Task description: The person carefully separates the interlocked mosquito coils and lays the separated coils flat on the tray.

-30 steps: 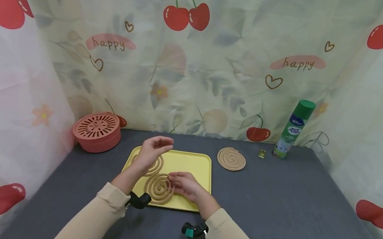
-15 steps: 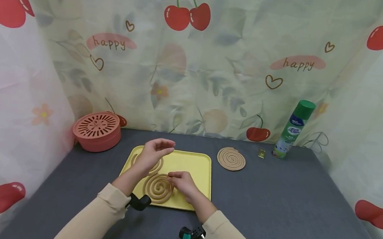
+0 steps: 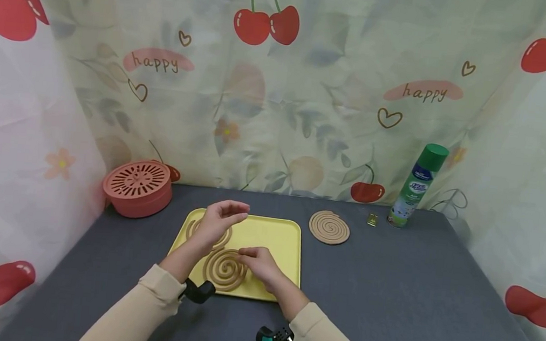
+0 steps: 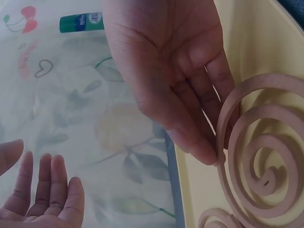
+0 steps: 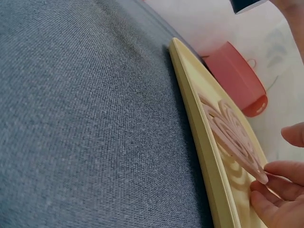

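In the head view my right hand [image 3: 262, 267] pinches the right outer edge of a brown mosquito coil [image 3: 225, 272] over the near part of a yellow tray [image 3: 277, 236]. In the right wrist view this coil [image 5: 237, 151] tilts, its gripped end raised above its shadow on the tray. The left wrist view shows the thumb and fingers of the right hand [image 4: 166, 66] at the coil's rim. My left hand [image 3: 217, 222] hovers over the tray's far left part, fingers relaxed, holding nothing. It partly hides a second mosquito coil [image 3: 226, 238] behind it.
A double mosquito coil [image 3: 329, 228] lies on the dark table [image 3: 388, 300] right of the tray. Beyond it are a small gold metal piece [image 3: 372, 220] and a green spray can [image 3: 418, 186]. A red slotted round box [image 3: 138, 188] stands at the back left.
The right hand's fingers have drawn together at the coil's edge, and the coil has shifted slightly left. The left hand stays over the tray, barely moved.
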`<state>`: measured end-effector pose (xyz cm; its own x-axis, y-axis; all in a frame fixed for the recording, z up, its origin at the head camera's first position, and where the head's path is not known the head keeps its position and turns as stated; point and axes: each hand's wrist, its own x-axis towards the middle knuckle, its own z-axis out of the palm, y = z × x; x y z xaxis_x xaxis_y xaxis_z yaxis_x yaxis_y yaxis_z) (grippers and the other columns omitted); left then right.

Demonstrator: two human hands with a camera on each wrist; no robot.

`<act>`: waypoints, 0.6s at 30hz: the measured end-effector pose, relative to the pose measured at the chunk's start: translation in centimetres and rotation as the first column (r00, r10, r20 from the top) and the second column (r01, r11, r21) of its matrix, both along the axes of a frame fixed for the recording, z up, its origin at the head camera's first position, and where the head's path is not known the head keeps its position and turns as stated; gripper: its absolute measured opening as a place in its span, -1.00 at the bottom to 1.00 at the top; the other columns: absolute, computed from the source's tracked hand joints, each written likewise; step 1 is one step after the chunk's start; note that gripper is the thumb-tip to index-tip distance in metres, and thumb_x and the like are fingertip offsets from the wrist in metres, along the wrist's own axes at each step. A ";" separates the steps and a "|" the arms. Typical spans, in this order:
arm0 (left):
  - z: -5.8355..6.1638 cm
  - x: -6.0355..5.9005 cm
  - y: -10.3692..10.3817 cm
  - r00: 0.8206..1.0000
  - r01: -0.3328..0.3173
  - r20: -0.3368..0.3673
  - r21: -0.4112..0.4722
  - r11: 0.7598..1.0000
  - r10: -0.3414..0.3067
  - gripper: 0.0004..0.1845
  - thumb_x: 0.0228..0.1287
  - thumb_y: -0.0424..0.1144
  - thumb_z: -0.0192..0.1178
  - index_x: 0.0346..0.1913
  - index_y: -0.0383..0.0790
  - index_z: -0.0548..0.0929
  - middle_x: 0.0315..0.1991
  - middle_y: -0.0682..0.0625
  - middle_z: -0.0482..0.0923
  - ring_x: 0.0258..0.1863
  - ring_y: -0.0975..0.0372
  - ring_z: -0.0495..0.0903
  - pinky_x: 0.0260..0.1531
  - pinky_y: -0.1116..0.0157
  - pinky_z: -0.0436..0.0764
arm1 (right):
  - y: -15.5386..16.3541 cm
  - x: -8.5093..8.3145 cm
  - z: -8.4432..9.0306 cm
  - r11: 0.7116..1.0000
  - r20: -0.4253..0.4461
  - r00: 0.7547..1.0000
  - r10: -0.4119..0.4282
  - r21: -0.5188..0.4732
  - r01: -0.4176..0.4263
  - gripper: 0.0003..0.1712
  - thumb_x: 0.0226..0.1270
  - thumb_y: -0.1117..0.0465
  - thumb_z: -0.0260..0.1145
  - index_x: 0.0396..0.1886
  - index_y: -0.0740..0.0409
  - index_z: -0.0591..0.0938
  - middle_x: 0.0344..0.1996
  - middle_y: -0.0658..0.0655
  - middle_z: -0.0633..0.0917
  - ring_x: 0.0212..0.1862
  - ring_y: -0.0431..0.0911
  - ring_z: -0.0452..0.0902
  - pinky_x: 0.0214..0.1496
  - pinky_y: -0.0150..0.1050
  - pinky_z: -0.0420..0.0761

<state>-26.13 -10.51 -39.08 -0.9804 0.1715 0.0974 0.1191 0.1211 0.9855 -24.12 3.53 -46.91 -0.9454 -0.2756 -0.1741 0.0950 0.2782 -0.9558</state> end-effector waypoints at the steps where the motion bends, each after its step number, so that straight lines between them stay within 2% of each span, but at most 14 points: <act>1: -0.1 0.0 0.0 1.000 0.000 0.006 -0.001 1.000 0.000 -0.68 0.27 -0.29 0.18 0.04 -0.37 0.56 0.04 -0.28 0.53 -0.12 0.34 0.55 0.13 0.19 0.46 | 0.0 -0.1 -0.1 1.000 0.000 1.000 0.003 -0.001 -0.003 -0.57 0.29 0.21 0.19 0.06 0.41 0.56 0.14 0.31 0.54 0.28 0.16 0.33 0.31 0.15 0.27; 7: -0.3 -0.1 0.3 1.000 0.003 0.009 0.008 1.000 -0.003 -0.67 0.26 -0.28 0.18 0.04 -0.38 0.56 0.02 -0.24 0.55 -0.12 0.33 0.54 0.15 0.19 0.43 | 0.5 -0.4 -0.1 1.000 -0.013 1.000 -0.002 -0.015 0.002 -0.55 0.31 0.22 0.16 0.10 0.44 0.52 0.17 0.33 0.50 0.32 0.17 0.27 0.33 0.15 0.24; 11: -0.5 -0.4 0.9 1.000 -0.001 0.013 0.047 0.999 0.001 -0.68 0.26 -0.33 0.18 0.03 -0.41 0.55 0.00 -0.24 0.56 -0.15 0.36 0.54 0.12 0.23 0.45 | 1.3 -0.7 0.4 1.000 -0.025 1.000 -0.004 -0.009 0.004 -0.57 0.31 0.21 0.16 0.08 0.40 0.55 0.15 0.29 0.54 0.31 0.15 0.29 0.34 0.14 0.22; 15: -0.7 -0.8 1.5 1.000 0.005 0.030 0.085 0.996 -0.008 -0.68 0.26 -0.36 0.17 0.03 -0.44 0.54 -0.02 -0.22 0.56 -0.14 0.34 0.56 0.16 0.20 0.44 | 2.8 -1.0 1.3 1.000 -0.041 0.999 0.008 -0.001 -0.008 -0.58 0.32 0.19 0.16 0.06 0.38 0.57 0.12 0.26 0.57 0.28 0.13 0.33 0.33 0.11 0.26; 18: -0.8 -1.1 2.1 0.998 0.003 0.059 0.098 0.995 -0.009 -0.68 0.26 -0.34 0.17 0.04 -0.41 0.55 0.00 -0.21 0.56 -0.11 0.30 0.57 0.20 0.15 0.42 | 4.1 -1.5 1.9 1.000 -0.063 0.998 0.009 -0.007 -0.010 -0.55 0.34 0.20 0.15 0.14 0.38 0.50 0.13 0.29 0.55 0.24 0.13 0.38 0.29 0.07 0.34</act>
